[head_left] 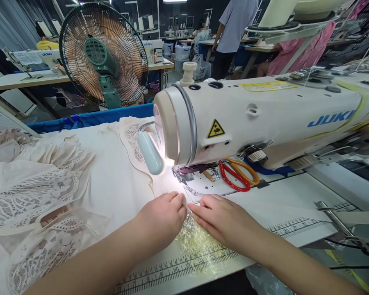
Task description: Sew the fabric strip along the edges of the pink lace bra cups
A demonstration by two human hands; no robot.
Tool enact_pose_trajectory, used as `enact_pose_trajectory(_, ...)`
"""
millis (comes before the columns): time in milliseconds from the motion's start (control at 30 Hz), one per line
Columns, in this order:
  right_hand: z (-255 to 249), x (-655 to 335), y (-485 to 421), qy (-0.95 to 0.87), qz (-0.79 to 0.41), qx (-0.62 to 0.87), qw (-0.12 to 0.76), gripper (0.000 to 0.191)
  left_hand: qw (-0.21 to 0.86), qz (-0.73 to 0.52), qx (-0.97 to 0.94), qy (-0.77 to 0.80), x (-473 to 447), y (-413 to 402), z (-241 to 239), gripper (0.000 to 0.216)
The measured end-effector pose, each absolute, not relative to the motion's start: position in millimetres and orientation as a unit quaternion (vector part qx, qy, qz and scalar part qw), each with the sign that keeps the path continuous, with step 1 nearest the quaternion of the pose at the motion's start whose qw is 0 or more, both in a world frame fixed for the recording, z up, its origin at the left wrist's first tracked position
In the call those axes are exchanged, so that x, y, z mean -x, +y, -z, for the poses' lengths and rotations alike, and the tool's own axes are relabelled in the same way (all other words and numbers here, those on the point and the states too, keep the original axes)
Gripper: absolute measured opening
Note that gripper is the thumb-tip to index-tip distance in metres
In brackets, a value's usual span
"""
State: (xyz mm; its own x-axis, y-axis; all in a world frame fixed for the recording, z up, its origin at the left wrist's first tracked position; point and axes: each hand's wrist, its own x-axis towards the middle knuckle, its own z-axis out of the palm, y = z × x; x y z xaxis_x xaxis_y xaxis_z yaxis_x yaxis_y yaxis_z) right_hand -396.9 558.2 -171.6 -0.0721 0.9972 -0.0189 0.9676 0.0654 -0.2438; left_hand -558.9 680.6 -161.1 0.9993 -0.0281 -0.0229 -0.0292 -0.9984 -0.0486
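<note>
Hands nearly tip to tip before the sewing machine, any grip unclear.

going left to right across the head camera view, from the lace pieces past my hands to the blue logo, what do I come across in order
Lace-trimmed fabric pieces → left hand → right hand → blue JUKI logo on the near sewing machine.

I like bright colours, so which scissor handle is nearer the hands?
The red handle: it lies closer to the right hand, the orange handle beyond it.
</note>
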Motion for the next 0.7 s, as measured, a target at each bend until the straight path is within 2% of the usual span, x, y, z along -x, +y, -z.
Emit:
enact_pose_trajectory(200,172,398,568,-0.716,-0.087,0.692,0.026,0.033,0.028,-0.036,0.999,-0.015,559,683,160,0.038)
enact_pose_trajectory(433,160,400,581,-0.696,-0.096,0.710,-0.033,0.041,-0.057,-0.004,0.994,-0.096,556,693,169,0.037)
enact_pose_trajectory(700,151,410,594,-0.663,-0.120,0.731,-0.114,0.051,0.032,0.029,0.998,-0.036,555,708,179,0.035)
